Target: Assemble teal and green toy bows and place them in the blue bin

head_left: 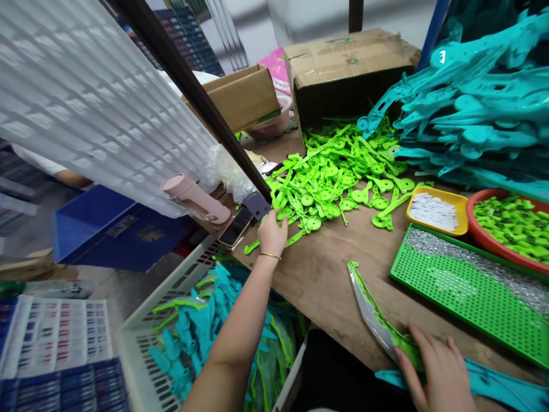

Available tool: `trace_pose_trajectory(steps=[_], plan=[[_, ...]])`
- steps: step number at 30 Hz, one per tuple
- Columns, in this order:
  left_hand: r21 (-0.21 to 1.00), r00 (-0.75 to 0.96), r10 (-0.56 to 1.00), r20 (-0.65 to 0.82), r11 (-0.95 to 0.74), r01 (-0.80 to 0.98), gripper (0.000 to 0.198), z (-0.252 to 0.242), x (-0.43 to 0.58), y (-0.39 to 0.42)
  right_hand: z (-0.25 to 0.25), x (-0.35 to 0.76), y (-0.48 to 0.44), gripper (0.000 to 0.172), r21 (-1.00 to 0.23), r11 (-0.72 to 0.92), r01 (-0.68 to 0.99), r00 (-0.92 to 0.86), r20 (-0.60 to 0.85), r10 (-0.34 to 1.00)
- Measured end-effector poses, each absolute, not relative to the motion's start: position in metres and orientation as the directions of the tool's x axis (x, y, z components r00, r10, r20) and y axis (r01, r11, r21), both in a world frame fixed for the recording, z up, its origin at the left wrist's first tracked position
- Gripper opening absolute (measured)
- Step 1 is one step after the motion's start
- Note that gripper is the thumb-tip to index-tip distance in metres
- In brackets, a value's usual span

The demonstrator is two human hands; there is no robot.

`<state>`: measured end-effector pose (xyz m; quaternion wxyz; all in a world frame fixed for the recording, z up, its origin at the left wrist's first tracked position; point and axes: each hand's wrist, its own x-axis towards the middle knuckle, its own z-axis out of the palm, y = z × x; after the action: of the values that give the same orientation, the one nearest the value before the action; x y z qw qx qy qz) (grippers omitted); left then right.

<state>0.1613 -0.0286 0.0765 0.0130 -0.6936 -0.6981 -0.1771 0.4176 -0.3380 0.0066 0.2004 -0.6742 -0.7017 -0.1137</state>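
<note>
My left hand point(273, 232), with a thin bracelet at the wrist, is at the near left edge of a pile of bright green plastic parts point(334, 177). Its fingers are curled down on a long green part there; the fingertips are partly hidden. At the lower right, my right hand point(441, 369) grips the near end of a curved green plastic piece with a clear, glossy edge point(373, 309), which lies on the wooden table point(317, 274). Under that hand a long teal plastic part point(501, 386) runs off to the right.
Right: a green perforated tray point(467, 292) with small metal pieces, a yellow dish point(461, 214) and a red bowl point(476, 223). Teal parts point(484, 109) are stacked behind. A metal post point(201, 114), phone point(235, 228) and pink bottle point(197, 200) stand left, above a white crate point(141, 366).
</note>
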Motion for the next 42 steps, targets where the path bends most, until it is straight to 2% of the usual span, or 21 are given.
trace_pose_trajectory(steps=[6,8,12,14,18,22,28,30,33,35,38,42], plan=[[0.206,0.111,0.929,0.354,-0.193,0.959,0.031,0.097,0.184,0.003,0.020,0.412,-0.334,0.046,-0.117,0.052,0.992,0.007,0.456,0.890],[0.221,0.146,0.931,0.334,-0.228,0.948,0.031,0.098,0.198,0.025,0.022,0.411,-0.333,0.043,-0.104,0.063,0.993,-0.009,0.455,0.890],[0.235,0.175,0.932,0.319,-0.256,0.938,0.054,0.095,0.219,0.057,0.021,0.410,-0.332,0.040,-0.105,0.047,0.993,0.005,0.452,0.892],[0.231,0.172,0.920,0.351,-0.263,0.937,0.059,0.094,0.225,0.058,0.020,0.409,-0.332,0.040,-0.122,0.032,0.992,0.026,0.446,0.895],[0.196,0.209,0.887,0.413,-0.311,0.930,0.047,0.090,0.236,0.050,0.020,0.407,-0.332,0.040,-0.141,0.008,0.990,0.056,0.444,0.894],[0.141,0.276,0.878,0.391,-0.354,0.925,0.030,0.084,0.244,0.048,0.024,0.407,-0.331,0.039,-0.138,0.007,0.990,0.056,0.446,0.893],[0.090,0.243,0.879,0.409,-0.304,0.948,0.022,0.098,0.243,0.029,0.030,0.401,-0.331,0.037,-0.191,-0.041,0.981,0.117,0.410,0.904],[0.061,0.309,0.854,0.419,-0.367,0.928,0.025,0.103,0.258,0.014,0.031,0.399,-0.331,0.035,-0.205,-0.071,0.976,0.150,0.397,0.905],[0.047,0.611,0.742,0.274,-0.645,0.762,0.031,0.097,0.306,-0.014,0.034,0.397,-0.330,0.033,-0.217,-0.097,0.971,0.176,0.381,0.908],[0.060,0.704,0.678,0.210,-0.728,0.683,0.038,0.085,0.342,-0.030,0.036,0.396,-0.330,0.033,-0.229,-0.104,0.968,0.185,0.371,0.910],[0.072,0.770,0.622,0.142,-0.782,0.619,0.052,0.066,0.377,-0.040,0.039,0.393,-0.329,0.032,-0.249,-0.116,0.961,0.203,0.360,0.911],[0.041,0.762,0.642,0.081,-0.766,0.641,0.044,0.063,0.366,-0.032,0.040,0.390,-0.329,0.031,-0.304,-0.157,0.940,0.268,0.367,0.891]])
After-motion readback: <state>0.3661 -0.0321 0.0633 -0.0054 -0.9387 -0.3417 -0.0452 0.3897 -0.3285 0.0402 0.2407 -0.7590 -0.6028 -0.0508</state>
